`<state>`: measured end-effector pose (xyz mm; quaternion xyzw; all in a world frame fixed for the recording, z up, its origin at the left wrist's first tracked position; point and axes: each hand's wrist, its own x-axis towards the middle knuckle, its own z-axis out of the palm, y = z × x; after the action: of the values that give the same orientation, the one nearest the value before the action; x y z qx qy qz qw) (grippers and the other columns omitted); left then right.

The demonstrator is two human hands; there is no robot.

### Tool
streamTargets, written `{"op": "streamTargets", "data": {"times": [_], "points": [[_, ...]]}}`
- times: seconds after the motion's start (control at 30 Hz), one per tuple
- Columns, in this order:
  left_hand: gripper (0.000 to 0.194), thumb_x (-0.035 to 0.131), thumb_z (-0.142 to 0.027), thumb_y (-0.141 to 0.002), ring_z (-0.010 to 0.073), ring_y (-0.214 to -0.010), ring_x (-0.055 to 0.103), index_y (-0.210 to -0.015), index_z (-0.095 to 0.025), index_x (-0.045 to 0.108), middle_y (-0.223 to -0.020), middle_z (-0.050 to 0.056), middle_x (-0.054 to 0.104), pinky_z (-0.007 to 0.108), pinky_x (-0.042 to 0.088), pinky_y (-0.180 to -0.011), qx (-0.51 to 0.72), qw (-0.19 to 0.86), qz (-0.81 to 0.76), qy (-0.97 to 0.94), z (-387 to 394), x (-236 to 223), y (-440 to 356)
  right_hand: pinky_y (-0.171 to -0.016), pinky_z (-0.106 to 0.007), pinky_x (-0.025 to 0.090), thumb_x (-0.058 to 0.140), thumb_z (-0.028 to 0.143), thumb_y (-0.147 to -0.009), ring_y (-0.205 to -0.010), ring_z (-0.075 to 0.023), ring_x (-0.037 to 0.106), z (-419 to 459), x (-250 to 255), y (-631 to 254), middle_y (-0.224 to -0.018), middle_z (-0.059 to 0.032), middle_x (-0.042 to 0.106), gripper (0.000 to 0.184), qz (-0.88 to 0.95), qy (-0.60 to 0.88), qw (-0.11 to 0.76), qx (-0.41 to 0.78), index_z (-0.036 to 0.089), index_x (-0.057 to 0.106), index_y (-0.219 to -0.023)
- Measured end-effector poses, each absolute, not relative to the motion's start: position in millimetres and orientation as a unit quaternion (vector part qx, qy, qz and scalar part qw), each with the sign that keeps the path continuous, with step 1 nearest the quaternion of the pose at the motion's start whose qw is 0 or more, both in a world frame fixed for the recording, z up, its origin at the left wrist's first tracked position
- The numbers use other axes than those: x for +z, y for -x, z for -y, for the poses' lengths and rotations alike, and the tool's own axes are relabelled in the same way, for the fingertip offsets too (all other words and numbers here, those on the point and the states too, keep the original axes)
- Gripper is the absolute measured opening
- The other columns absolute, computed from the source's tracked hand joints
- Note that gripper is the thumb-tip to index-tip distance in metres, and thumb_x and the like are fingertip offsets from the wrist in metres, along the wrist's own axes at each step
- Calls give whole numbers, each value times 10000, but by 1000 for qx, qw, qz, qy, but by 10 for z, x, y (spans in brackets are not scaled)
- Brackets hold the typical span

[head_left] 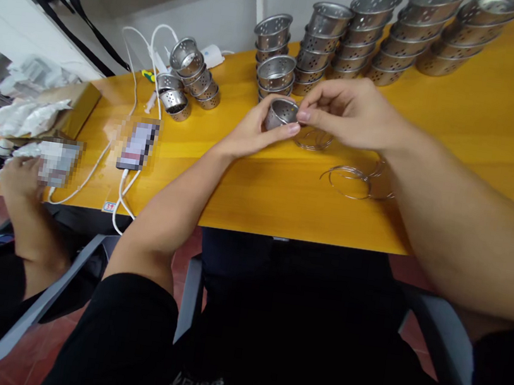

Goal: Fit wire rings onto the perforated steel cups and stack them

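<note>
My left hand (259,128) is wrapped around a small perforated metal cup (281,113), its thumb along the near side. The cup's open mouth is turned up toward me. At the cup's right rim, my right hand (345,110) is closed in a pinch of thumb and forefinger. What sits between those fingertips is too small to make out. Thin wire rings (313,140) show just below the right fingers. More loose wire rings (349,181) lie on the table beneath my right forearm, which partly covers them.
Stacks of perforated metal cups (316,41) line the back of the yellow table (256,199). Smaller cup stacks (197,76) stand at the left, near a phone (138,145) with white cables. At far left, another person's hand (22,179) is beside white plastic bags (33,116).
</note>
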<state>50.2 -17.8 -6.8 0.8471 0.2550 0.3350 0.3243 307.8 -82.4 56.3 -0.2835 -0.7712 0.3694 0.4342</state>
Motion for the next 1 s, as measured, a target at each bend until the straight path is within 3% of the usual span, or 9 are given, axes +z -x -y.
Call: {"op": "streamTargets", "data": {"times": [0.23, 0.4, 0.6, 0.77, 0.87, 1.0], "points": [[1099, 750, -1031, -853, 342, -1448, 709, -1571, -234, 509, -1510, 126, 660, 618, 514, -1331, 321, 294, -246, -866, 140, -136, -530, -454, -295, 355, 940, 999, -756, -503, -120, 479, 803, 533, -3017, -650, 14, 599, 795, 743, 307, 455, 382, 242, 724, -870], [1070, 745, -1022, -868, 343, -1465, 693, -1545, -227, 512, -1517, 126, 654, 612, 495, -1344, 317, 297, -249, -866, 182, -96, -540, -475, -308, 412, 955, 978, -764, -546, -140, 501, 780, 485, -3018, -682, -1, 626, 767, 747, 312, 454, 371, 251, 737, -869], [1094, 735, -1031, -870, 352, -1461, 688, -1563, -217, 506, -1505, 112, 671, 622, 515, -1331, 317, 298, -243, -867, 164, -104, -524, -638, -368, 592, 973, 915, -821, -692, -190, 597, 779, 458, -3008, -796, -34, 690, 694, 744, 316, 464, 361, 259, 761, -892], [1021, 670, -1036, -908, 328, -1458, 672, -1575, -273, 544, -1523, 66, 713, 577, 561, -1320, 329, 282, -242, -868, 132, -135, -500, -702, -385, 627, 996, 889, -816, -739, -207, 645, 814, 462, -2975, -799, -34, 705, 681, 748, 316, 461, 358, 250, 773, -890], [1112, 717, -1034, -877, 354, -1495, 698, -1609, -230, 486, -1557, 111, 668, 622, 551, -1328, 336, 270, -244, -869, 116, -150, -494, -686, -384, 599, 923, 914, -891, -758, -212, 646, 824, 432, -2955, -882, -56, 738, 683, 756, 320, 467, 330, 254, 814, -1026], [1124, 677, -1017, -920, 336, -1533, 683, -1693, -251, 395, -1615, 145, 616, 583, 529, -1345, 356, 258, -249, -863, 74, -159, -482, -758, -425, 613, 815, 835, -1041, -841, -240, 672, 830, 412, -2960, -1046, -83, 754, 565, 744, 331, 519, 259, 297, 780, -1212]]}}
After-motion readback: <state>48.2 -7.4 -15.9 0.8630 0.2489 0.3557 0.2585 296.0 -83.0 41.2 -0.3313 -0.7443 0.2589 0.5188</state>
